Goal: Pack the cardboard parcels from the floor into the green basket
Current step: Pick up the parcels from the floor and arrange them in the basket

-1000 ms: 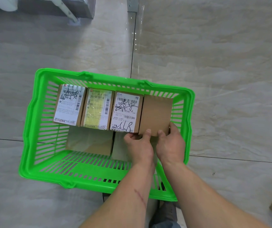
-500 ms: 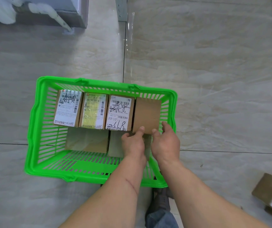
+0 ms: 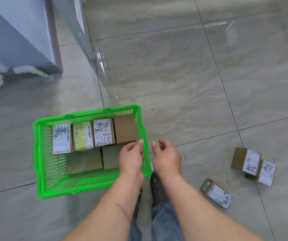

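Now both hands, left (image 3: pixel 131 158) and right (image 3: pixel 167 158), have let go of the plain parcel (image 3: pixel 124 128), fingers loosely curled, empty.

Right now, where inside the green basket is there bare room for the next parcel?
Bare mesh runs along the green plastic basket's near wall and its left wall, bordering two plain brown parcels lying low. The far side is crowded: four upright cardboard parcels fill that row wall to wall.
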